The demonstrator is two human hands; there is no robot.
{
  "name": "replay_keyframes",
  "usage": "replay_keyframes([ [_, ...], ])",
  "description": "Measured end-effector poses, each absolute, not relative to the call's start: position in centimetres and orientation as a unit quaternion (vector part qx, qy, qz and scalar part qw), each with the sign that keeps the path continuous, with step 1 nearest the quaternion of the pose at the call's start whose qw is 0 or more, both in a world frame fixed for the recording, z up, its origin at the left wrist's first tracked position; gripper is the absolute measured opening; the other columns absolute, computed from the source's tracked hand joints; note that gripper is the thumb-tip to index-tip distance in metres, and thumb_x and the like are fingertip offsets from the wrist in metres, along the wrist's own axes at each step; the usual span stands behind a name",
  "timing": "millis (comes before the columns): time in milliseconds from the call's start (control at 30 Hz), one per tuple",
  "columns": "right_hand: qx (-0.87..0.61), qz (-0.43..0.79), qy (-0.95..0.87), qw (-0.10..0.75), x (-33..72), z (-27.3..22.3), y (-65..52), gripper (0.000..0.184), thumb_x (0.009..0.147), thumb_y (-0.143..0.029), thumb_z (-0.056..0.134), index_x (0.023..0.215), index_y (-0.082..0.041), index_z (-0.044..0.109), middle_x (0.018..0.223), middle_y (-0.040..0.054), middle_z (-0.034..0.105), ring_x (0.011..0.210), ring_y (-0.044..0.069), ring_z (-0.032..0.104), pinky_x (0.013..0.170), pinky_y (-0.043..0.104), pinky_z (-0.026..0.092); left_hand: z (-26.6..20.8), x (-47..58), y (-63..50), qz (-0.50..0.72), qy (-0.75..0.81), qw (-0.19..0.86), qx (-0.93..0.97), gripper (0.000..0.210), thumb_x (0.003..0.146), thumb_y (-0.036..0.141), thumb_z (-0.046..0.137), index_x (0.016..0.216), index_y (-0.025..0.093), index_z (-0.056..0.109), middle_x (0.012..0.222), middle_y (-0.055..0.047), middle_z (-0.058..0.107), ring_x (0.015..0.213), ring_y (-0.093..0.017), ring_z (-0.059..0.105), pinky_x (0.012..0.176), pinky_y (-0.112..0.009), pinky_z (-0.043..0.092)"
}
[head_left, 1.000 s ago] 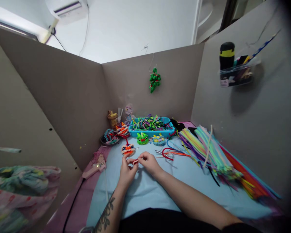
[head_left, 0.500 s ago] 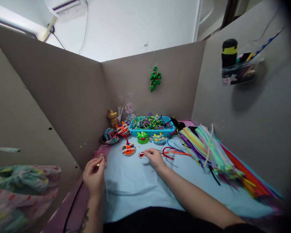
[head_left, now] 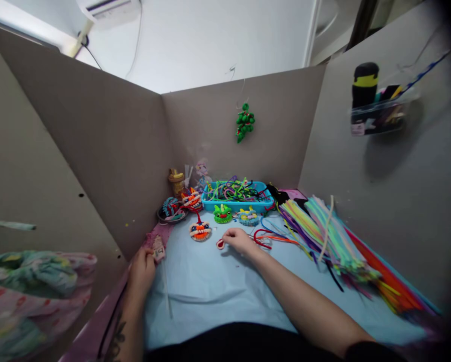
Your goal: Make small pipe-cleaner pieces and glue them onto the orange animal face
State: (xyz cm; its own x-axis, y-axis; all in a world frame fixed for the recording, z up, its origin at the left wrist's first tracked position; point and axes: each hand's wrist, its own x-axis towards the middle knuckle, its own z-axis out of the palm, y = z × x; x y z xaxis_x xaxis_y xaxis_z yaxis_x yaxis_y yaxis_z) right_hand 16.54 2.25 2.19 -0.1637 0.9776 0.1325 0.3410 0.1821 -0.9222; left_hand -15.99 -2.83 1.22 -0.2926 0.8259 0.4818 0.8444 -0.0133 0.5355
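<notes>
My right hand is over the middle of the blue-covered table, thumb and fingers pinched on a small red pipe-cleaner loop with a pale rim. By the left edge, my left hand has its fingers closed at a small pink printed thing, whose kind I cannot make out. A thin pale strip lies just right of it. Beyond my hands sit an orange-and-white pipe-cleaner lion head, a green one and a blue-and-yellow one.
A blue tray of tangled pipe cleaners stands at the back. Bundled pipe cleaners lie along the right. A dark bowl is back left. Grey panels enclose the table; a clear box hangs on the right one.
My left hand has moved down and left, its fingers now at the pink thing, and the pale strip has come into clear view. My right hand still pinches the red loop; the view shifted slightly.
</notes>
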Motion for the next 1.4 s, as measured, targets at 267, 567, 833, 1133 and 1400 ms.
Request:
replay_keyframes([
  [267, -0.472, 0.418, -0.715, 0.301, 14.9, 7.2, 5.7, 0.006, 0.064, -0.017, 0.058, 0.061, -0.015, 0.063, 0.049, -0.0005, 0.059, 0.043, 0.009, 0.048, 0.038, 0.017, 0.030, 1.6, -14.2, -3.4, -0.405, -0.647, -0.042, -0.645, 0.017, 0.074, 0.028, 0.041, 0.078, 0.019, 0.055, 0.079, -0.006, 0.065, 0.076, -0.022, 0.061, 0.069, -0.032, 0.046],
  [567, -0.383, 0.280, -0.831, 0.292, 6.9, 10.0, 10.7, 0.010, 0.065, -0.009, 0.058, 0.070, -0.014, 0.065, 0.065, 0.0003, 0.064, 0.060, 0.011, 0.057, 0.055, 0.018, 0.041, 4.8, -11.0, 0.8, -0.481, -0.562, -0.204, -0.642, 0.021, 0.068, 0.029, 0.055, 0.083, 0.017, 0.062, 0.084, -0.006, 0.066, 0.079, -0.020, 0.060, 0.071, -0.031, 0.047],
  [833, -0.358, 0.236, -0.862, 0.270, 6.2, 9.6, 13.3, 0.011, 0.064, -0.009, 0.059, 0.070, -0.015, 0.066, 0.061, -0.0021, 0.062, 0.058, 0.010, 0.055, 0.054, 0.018, 0.038, 4.8, -10.3, 7.9, -0.578, -0.483, -0.367, -0.546, 0.030, 0.050, 0.001, 0.052, 0.076, 0.015, 0.057, 0.080, -0.005, 0.064, 0.077, -0.016, 0.061, 0.078, -0.034, 0.046],
  [1133, -0.379, 0.099, -0.903, 0.176, 3.9, 9.6, 15.4, 0.017, 0.057, -0.006, 0.063, 0.060, -0.021, 0.067, 0.057, -0.0014, 0.061, 0.059, 0.014, 0.055, 0.053, 0.021, 0.033, 3.4, -11.3, 12.8, -0.589, -0.520, -0.349, -0.510, 0.027, 0.052, 0.001, 0.045, 0.072, 0.017, 0.053, 0.067, -0.001, 0.063, 0.070, -0.016, 0.062, 0.071, -0.032, 0.048],
  [1400, -0.406, 0.127, -0.892, 0.151, 2.3, 8.7, 16.1, 0.021, 0.047, 0.002, 0.062, 0.042, -0.019, 0.057, 0.042, -0.0025, 0.052, 0.051, 0.013, 0.052, 0.051, 0.021, 0.032, 1.3, -10.7, 11.9, -0.547, -0.505, -0.434, -0.508, 0.026, 0.056, -0.003, 0.048, 0.074, 0.015, 0.054, 0.066, -0.003, 0.063, 0.066, -0.014, 0.061, 0.069, -0.031, 0.048],
])
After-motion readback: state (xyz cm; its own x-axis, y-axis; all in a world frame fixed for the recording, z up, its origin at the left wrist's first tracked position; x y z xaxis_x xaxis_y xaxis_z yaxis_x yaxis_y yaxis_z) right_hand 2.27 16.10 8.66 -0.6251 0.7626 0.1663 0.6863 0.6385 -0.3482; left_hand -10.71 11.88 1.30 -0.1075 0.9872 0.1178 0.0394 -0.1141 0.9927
